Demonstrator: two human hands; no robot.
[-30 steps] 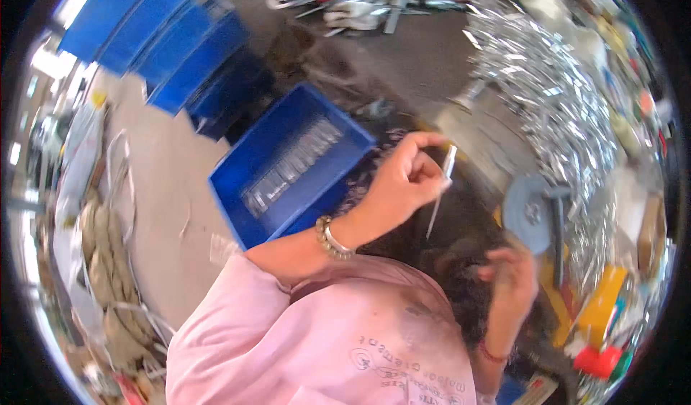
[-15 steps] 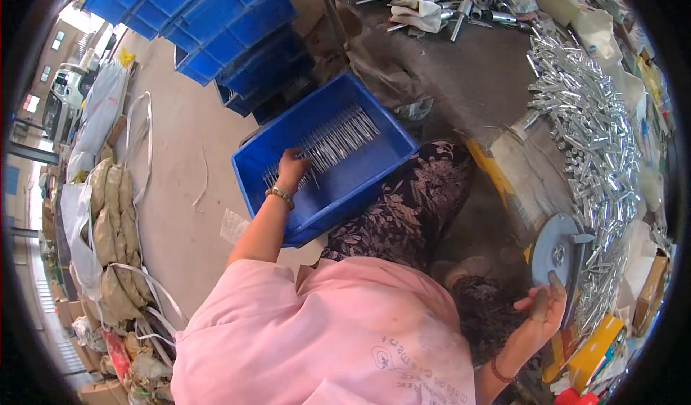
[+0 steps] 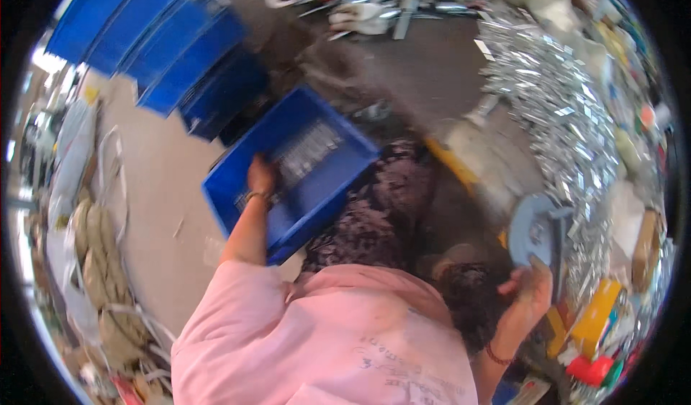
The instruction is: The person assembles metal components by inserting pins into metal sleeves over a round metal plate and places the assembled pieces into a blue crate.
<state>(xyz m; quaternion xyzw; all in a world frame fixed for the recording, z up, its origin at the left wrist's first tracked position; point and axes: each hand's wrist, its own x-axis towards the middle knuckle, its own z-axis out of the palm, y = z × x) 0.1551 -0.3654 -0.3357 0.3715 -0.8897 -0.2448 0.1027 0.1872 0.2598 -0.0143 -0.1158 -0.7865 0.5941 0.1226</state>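
My left hand [image 3: 262,176] reaches down into a blue plastic bin [image 3: 327,192] that rests by my legs. Slim metal rods [image 3: 311,148] lie in a row across the bin's floor, just right of the hand. The fingers there point down and are smeared by motion, so whatever they grip is hidden. On the right, my right hand [image 3: 529,293] is raised beside a round grey disc-shaped device [image 3: 531,228] with a short arm. Its thumb and forefinger stand apart, and no object shows between them. Whether a fingertip touches the disc cannot be made out.
Stacked blue bins [image 3: 155,41] stand at the far left. A large heap of shiny metal tubes [image 3: 561,110] spreads along the right, with a yellow box [image 3: 596,317] near its lower end. Further off lie tools and a whitish glove [image 3: 360,18]. Tan sacks [image 3: 101,261] line the left.
The whole view has shifted and blurred, with the bin, the stack and the metal heap all further left in the picture. My left hand stays in the bin, my right hand near the disc.
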